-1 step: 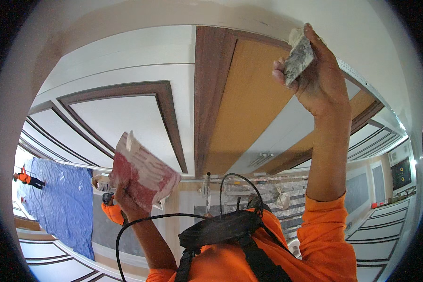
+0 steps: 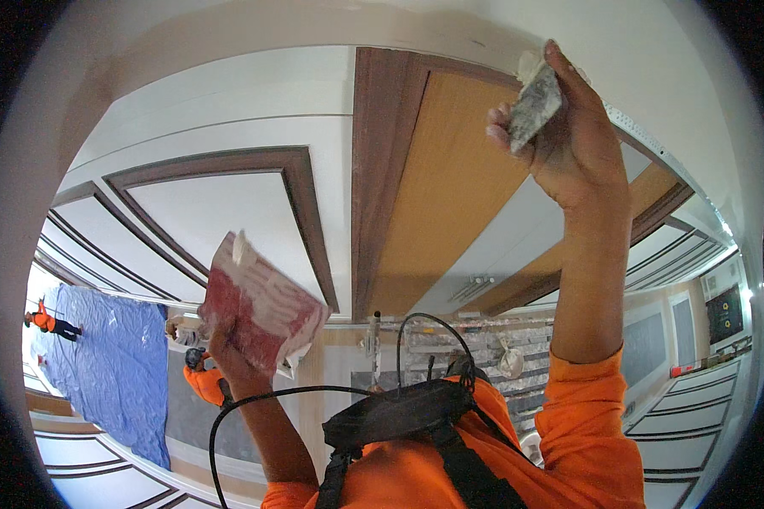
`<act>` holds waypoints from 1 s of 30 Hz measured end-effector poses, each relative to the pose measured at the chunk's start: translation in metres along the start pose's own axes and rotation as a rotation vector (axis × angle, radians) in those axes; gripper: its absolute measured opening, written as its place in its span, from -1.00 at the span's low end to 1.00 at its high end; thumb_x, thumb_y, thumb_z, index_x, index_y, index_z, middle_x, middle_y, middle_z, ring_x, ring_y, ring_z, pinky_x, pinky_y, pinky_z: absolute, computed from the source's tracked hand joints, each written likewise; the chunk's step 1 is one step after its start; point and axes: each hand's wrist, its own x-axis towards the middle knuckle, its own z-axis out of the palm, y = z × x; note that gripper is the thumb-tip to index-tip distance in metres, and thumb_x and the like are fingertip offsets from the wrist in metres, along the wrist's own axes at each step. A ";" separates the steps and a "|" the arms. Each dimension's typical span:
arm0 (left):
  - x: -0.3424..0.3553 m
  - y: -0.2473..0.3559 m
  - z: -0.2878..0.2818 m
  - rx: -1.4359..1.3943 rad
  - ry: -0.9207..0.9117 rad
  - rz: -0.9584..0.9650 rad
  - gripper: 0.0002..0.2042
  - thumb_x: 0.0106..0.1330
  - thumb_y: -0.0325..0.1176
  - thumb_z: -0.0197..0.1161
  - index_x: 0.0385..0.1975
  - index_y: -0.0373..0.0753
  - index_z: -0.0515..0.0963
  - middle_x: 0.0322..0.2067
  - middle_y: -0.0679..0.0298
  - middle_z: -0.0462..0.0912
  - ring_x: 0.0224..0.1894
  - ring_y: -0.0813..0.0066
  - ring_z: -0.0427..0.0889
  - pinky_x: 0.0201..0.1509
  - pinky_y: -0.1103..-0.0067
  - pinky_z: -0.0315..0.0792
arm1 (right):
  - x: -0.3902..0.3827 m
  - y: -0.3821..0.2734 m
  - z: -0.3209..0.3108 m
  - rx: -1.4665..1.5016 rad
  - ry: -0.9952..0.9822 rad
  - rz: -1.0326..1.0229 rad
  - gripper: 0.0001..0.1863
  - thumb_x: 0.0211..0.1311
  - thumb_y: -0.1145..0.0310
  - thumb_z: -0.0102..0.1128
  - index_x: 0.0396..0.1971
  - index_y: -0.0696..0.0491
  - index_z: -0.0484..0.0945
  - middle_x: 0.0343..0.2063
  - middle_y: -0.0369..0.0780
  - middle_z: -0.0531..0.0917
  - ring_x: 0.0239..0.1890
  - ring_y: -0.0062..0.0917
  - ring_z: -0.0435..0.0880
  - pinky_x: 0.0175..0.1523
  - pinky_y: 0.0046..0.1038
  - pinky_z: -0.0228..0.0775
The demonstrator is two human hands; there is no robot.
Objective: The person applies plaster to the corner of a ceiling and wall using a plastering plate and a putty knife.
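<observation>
My left hand is closed on the lower left edge of a stiff red board, which is tilted and smeared with whitish filler. A small ridge of the same filler stands at its top corner. Raised high at the right, my right hand is wrapped round a grey, filler-caked putty knife. Pale filler clings to the knife's upper end, close to the cream plaster surface. The fingers partly hide the knife, so its handle cannot be made out.
A perforated white corner strip runs along the edge behind my right wrist. White panels with brown trim and a wooden recess lie ahead. Below are a blue sheet, a person in orange and another farther off.
My right hand and the putty knife have shifted slightly left. The red board in my left hand has tipped a little and moved barely upward.
</observation>
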 end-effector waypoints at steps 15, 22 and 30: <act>0.068 -0.059 0.185 -0.093 -0.436 -0.039 -0.64 0.21 -0.24 0.01 -0.04 -0.28 0.33 -0.23 0.21 0.52 -0.22 0.39 0.55 -0.23 0.52 0.50 | 0.001 0.037 0.076 0.445 -0.270 0.197 -0.38 0.10 0.05 0.06 -0.05 0.25 0.16 -0.36 0.06 0.44 -0.33 -0.21 0.57 -0.35 -0.15 0.56; 0.058 -0.045 0.176 -0.182 -0.445 -0.230 -0.73 0.15 -0.42 -0.08 -0.18 -0.36 0.40 -0.28 0.12 0.53 -0.26 0.33 0.57 -0.17 0.45 0.51 | -0.020 0.053 0.003 0.633 -0.684 0.141 -0.24 0.09 -0.06 -0.01 0.16 0.11 0.02 -0.06 0.11 0.31 -0.25 -0.11 0.50 -0.28 -0.04 0.44; -0.003 -0.023 0.130 -0.025 -0.343 -0.420 -0.70 0.04 -0.48 -0.01 -0.19 -0.41 0.38 -0.34 0.08 0.55 -0.33 0.28 0.61 -0.19 0.42 0.55 | -0.059 0.074 -0.092 -0.535 -0.759 -0.228 -0.12 -0.23 0.28 0.42 0.15 0.03 0.11 0.04 0.05 0.30 0.02 -0.16 0.40 0.00 -0.13 0.31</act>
